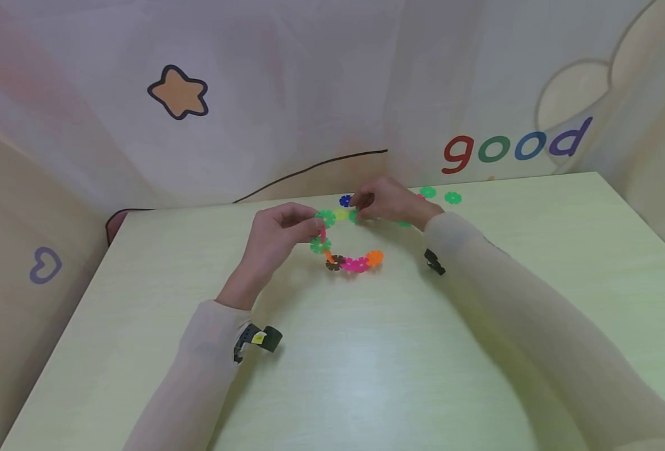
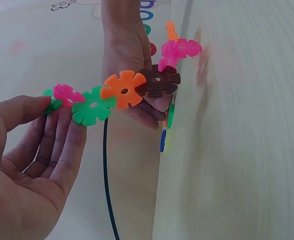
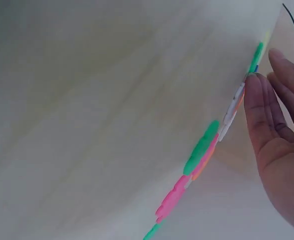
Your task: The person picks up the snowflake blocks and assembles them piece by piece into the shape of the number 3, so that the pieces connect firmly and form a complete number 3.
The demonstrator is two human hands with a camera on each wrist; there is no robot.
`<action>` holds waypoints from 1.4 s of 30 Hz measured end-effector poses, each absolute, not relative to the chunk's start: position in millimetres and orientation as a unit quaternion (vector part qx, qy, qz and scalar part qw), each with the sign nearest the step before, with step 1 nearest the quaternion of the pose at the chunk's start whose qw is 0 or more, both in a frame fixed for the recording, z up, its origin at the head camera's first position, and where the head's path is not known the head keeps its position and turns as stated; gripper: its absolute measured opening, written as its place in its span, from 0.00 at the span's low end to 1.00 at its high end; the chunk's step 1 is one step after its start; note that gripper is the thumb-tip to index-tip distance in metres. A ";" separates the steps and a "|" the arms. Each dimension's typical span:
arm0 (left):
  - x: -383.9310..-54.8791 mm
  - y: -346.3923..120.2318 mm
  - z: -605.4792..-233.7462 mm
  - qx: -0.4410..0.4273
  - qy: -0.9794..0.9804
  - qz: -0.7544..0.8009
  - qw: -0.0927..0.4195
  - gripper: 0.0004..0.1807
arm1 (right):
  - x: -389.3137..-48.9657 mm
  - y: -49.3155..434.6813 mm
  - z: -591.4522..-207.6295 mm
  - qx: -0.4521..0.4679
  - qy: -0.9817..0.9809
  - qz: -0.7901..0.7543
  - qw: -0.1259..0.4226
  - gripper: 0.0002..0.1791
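Note:
My left hand (image 1: pixel 276 238) pinches one end of a chain of slotted plastic flower discs (image 2: pixel 124 90), its fingertips on a green disc and a pink one. From there the chain runs through a green disc (image 2: pixel 92 106), a brown disc (image 2: pixel 159 81) and pink discs (image 1: pixel 356 264) to an orange disc (image 1: pixel 374 258). It curves above the table. My right hand (image 1: pixel 391 199) reaches to the table's back edge, fingertips right at the loose discs. Near them lie a blue disc (image 1: pixel 345 201), a yellow disc (image 1: pixel 340 215) and a green disc (image 3: pixel 256 57).
More loose discs lie in a row along the back edge, among them a white disc (image 3: pixel 232 111), a pink disc (image 3: pixel 172 197) and a green disc (image 1: pixel 453 198). Behind the pale table (image 1: pixel 366 363) hangs a printed curtain (image 1: pixel 310 94).

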State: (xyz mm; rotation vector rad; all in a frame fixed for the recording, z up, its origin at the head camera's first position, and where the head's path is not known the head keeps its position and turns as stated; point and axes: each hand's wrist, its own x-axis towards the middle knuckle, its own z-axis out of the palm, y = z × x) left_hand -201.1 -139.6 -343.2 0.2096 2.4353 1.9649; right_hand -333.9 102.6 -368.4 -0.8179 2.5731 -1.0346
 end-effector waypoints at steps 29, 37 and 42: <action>-202.0 -138.8 -342.8 0.060 0.781 0.622 0.003 0.12 | -315.6 104.6 -362.1 -0.256 0.861 -0.414 0.146 0.09; -202.8 -139.5 -343.2 0.052 0.771 0.635 0.002 0.14 | -288.0 109.7 -349.5 -0.267 0.801 -0.530 0.085 0.09; -201.7 -140.2 -342.8 0.055 0.767 0.639 0.007 0.14 | -274.4 110.1 -343.0 -0.283 0.774 -0.565 0.044 0.09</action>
